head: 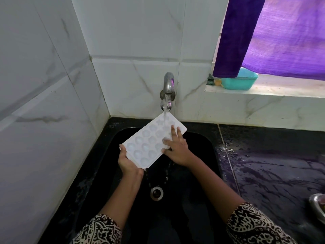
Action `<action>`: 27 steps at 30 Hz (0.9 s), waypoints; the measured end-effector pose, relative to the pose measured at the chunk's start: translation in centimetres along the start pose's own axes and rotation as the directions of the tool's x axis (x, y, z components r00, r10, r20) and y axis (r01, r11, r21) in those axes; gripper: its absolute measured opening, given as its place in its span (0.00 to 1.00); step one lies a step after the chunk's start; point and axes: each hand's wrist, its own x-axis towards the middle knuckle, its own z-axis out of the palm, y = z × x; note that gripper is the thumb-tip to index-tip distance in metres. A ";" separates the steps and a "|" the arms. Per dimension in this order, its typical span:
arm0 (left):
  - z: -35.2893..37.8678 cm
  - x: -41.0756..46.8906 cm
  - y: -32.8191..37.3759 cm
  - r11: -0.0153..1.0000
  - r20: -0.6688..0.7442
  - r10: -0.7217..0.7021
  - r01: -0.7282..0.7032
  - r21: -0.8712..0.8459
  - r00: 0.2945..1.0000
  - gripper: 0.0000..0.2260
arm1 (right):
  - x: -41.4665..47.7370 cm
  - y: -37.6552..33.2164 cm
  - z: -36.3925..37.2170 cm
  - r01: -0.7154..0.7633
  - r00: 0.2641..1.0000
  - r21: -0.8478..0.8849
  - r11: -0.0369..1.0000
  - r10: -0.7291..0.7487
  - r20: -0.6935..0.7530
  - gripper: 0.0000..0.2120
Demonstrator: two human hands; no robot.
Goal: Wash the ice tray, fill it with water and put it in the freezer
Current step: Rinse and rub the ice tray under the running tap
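Note:
A white ice tray [149, 141] with several round and star-shaped cups is held tilted over the black sink [198, 138]. Water runs from the steel tap [168, 83] onto the tray's far end. My left hand [127, 160] grips the tray's near left corner, thumb on top. My right hand [176, 148] lies on the tray's right side with fingers spread and straight, touching the cups.
The sink drain [156, 192] sits below the tray. White tiled walls stand at left and behind. A wet black counter [272, 164] lies at right with a steel dish [318, 206] at its edge. A teal tub [240, 80] and purple curtain [274, 36] are on the window ledge.

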 end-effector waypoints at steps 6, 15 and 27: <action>-0.8 -0.2 -0.2 1.000 -0.005 0.003 -0.003 -0.008 1.000 0.23 | 0.0 0.5 0.9 -0.048 0.961 -0.008 0.999 0.045 -0.272 0.09; -0.1 -0.2 -0.5 0.999 0.014 0.008 -0.007 -0.034 1.000 0.25 | -0.1 -1.0 0.5 -0.091 0.978 -0.181 0.979 0.053 -0.204 0.12; -0.6 0.1 -0.3 1.000 0.040 0.011 -0.012 0.011 0.999 0.23 | -0.4 1.0 0.0 0.001 0.965 -0.294 0.956 -0.078 -0.250 0.17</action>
